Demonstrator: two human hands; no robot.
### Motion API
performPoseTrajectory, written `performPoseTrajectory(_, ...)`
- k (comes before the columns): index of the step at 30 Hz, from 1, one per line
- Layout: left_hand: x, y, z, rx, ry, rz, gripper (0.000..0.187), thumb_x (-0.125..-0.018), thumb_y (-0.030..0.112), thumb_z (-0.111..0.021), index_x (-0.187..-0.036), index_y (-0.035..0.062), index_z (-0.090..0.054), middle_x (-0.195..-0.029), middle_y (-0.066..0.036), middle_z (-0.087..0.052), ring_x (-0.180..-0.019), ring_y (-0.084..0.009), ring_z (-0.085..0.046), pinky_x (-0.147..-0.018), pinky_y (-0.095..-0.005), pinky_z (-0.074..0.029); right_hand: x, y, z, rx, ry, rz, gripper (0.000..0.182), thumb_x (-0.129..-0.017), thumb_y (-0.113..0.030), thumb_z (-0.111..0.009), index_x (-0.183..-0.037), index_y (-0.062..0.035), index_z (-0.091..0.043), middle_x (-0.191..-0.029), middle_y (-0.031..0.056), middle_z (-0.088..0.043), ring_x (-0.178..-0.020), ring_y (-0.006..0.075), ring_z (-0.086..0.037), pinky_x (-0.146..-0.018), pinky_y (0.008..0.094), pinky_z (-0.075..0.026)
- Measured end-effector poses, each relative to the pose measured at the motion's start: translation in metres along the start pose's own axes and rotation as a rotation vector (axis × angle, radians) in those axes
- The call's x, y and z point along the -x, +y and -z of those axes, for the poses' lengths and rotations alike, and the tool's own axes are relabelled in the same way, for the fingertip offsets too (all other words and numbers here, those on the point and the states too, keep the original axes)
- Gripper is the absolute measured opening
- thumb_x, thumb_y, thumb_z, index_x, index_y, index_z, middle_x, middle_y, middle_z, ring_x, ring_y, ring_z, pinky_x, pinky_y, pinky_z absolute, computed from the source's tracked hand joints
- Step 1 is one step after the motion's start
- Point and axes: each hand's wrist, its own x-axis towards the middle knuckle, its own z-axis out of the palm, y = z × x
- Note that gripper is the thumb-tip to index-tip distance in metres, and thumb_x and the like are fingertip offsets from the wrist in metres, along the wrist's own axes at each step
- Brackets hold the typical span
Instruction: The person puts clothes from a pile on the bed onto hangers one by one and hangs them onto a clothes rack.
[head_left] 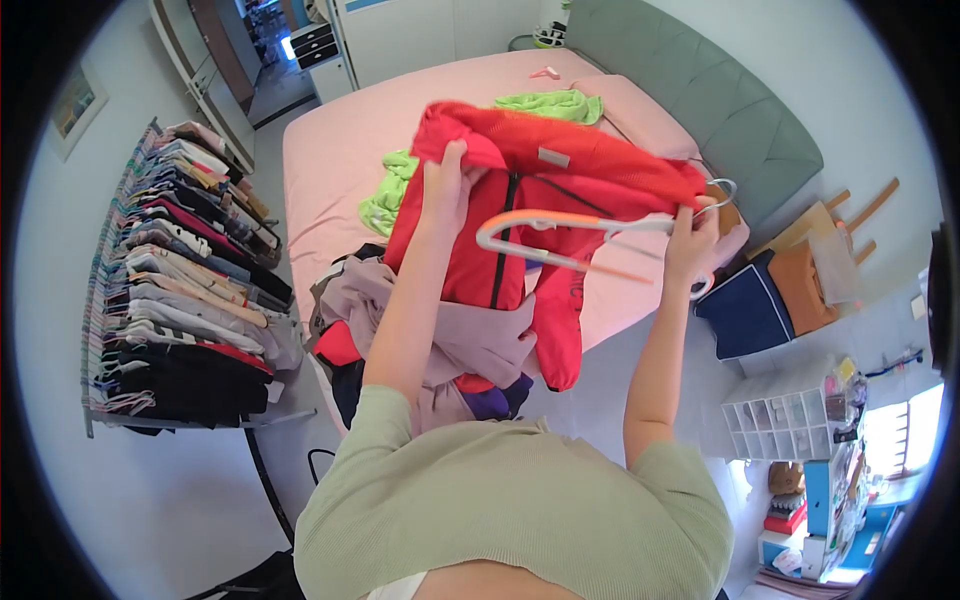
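A red zip jacket (455, 250) is lifted over the bed in front of me. My left hand (449, 188) is closed on its upper left part. In my right hand (691, 243) are a white and orange clothes hanger (560, 217) and the jacket's right edge, by the metal hook (722, 190). The hanger's frame points left, across the front of the jacket. Under the jacket lies a mauve garment (450, 345), on a heap of dark, red and purple clothes. Light green garments (550, 104) are spread on the bed behind.
The pink bed (335, 150) has a grey-green headboard (700, 90) and a small pink object (545, 73) at its far end. A full clothes rack (105, 270) stands left. At right are a navy box (745, 310) and white drawers (780, 415).
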Motion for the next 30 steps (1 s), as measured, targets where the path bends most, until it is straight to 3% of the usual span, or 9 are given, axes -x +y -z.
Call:
performPoseTrajectory(5,0.015,-0.063,0.053,-0.028,-0.070,0.275,0.018,-0.082,0.006,-0.047,-0.099,0.0080,-0.053,-0.092,-0.001,-0.060,-0.080,-0.0118,-0.060,-0.073,-0.0291,-0.052,0.030,0.031,0.057,0.069,-0.425,-0.687,0.026,-0.089,-0.028,-0.054,-0.099,-0.0044,-0.059,-0.058,-0.0017,-0.042,-0.046,0.0057,-0.038,-0.041,0.0210,-0.030)
performPoseTrajectory(8,0.026,-0.081,0.049,-0.042,-0.040,0.355,0.017,-0.083,0.007,-0.048,-0.100,0.0076,-0.053,-0.091,-0.001,-0.060,-0.081,-0.0125,-0.060,-0.073,-0.0288,-0.051,0.040,0.009,0.085,-0.189,-0.341,-0.823,0.031,-0.092,-0.033,-0.048,-0.099,-0.0050,-0.061,-0.056,-0.0033,-0.040,-0.046,0.0035,-0.033,-0.042,0.0188,-0.026)
performPoseTrajectory(11,0.034,-0.089,0.030,-0.132,0.024,0.427,0.018,-0.085,0.012,-0.054,-0.103,0.0077,-0.053,-0.092,-0.001,-0.060,-0.080,-0.0128,-0.059,-0.069,-0.0281,-0.051,0.047,0.009,0.106,-0.234,-0.370,-0.741,0.032,-0.094,-0.031,-0.047,-0.102,-0.0043,-0.062,-0.055,-0.0046,-0.038,-0.048,0.0021,-0.030,-0.043,0.0180,-0.024)
performPoseTrajectory(16,0.041,-0.098,0.010,-0.292,-0.014,0.220,0.017,-0.087,0.016,-0.059,-0.099,0.0037,-0.057,-0.083,-0.001,-0.061,-0.070,-0.0075,-0.056,-0.064,-0.0228,-0.046,0.061,0.004,0.106,0.088,-0.477,-0.680,0.030,-0.092,-0.027,-0.050,-0.082,-0.0023,-0.064,-0.052,-0.0070,-0.038,-0.047,0.0012,-0.030,-0.044,0.0189,-0.022)
performPoseTrajectory(19,0.044,-0.101,0.002,-0.400,-0.103,0.079,0.016,-0.088,0.014,-0.057,-0.095,0.0003,-0.059,-0.082,-0.002,-0.062,-0.070,-0.0074,-0.055,-0.064,-0.0220,-0.044,0.067,0.000,0.105,0.155,-0.638,-0.675,0.030,-0.092,-0.028,-0.050,-0.081,-0.0026,-0.063,-0.053,-0.0065,-0.039,-0.047,0.0010,-0.030,-0.044,0.0197,-0.022)
performPoseTrajectory(24,0.044,-0.119,-0.010,-0.716,-0.256,-0.154,0.028,-0.089,0.026,-0.054,-0.096,0.0000,-0.059,-0.078,-0.013,-0.063,-0.072,-0.0191,-0.061,-0.066,-0.0311,-0.045,0.066,-0.021,0.108,-0.037,-0.535,-0.824,0.031,-0.093,-0.029,-0.049,-0.080,-0.0029,-0.058,-0.052,-0.0062,-0.036,-0.046,0.0017,-0.029,-0.042,0.0192,-0.021)
performPoseTrajectory(27,0.047,-0.121,-0.029,-0.832,-0.317,-0.082,0.028,-0.088,0.026,-0.054,-0.096,0.0000,-0.059,-0.079,-0.015,-0.064,-0.075,-0.0243,-0.062,-0.067,-0.0327,-0.045,0.068,-0.017,0.116,0.001,-0.645,-0.885,0.031,-0.093,-0.030,-0.047,-0.083,-0.0029,-0.059,-0.052,-0.0062,-0.036,-0.044,0.0014,-0.029,-0.039,0.0188,-0.020)
performPoseTrajectory(28,0.047,-0.125,-0.034,-0.712,-0.381,0.074,0.027,-0.088,0.025,-0.054,-0.098,-0.0004,-0.059,-0.079,-0.016,-0.064,-0.077,-0.0279,-0.063,-0.069,-0.0345,-0.046,0.070,-0.016,0.114,-0.012,-0.591,-0.840,0.031,-0.093,-0.030,-0.047,-0.085,-0.0029,-0.060,-0.052,-0.0060,-0.037,-0.043,0.0011,-0.028,-0.038,0.0186,-0.020)
performPoseTrajectory(30,0.055,-0.129,-0.053,-0.754,-0.392,-0.050,0.027,-0.088,0.024,-0.054,-0.098,-0.0006,-0.059,-0.078,-0.017,-0.064,-0.077,-0.0295,-0.063,-0.068,-0.0353,-0.046,0.072,-0.020,0.102,-0.042,-0.434,-0.801,0.032,-0.093,-0.031,-0.047,-0.089,-0.0026,-0.061,-0.052,-0.0061,-0.036,-0.043,0.0003,-0.028,-0.038,0.0180,-0.019)
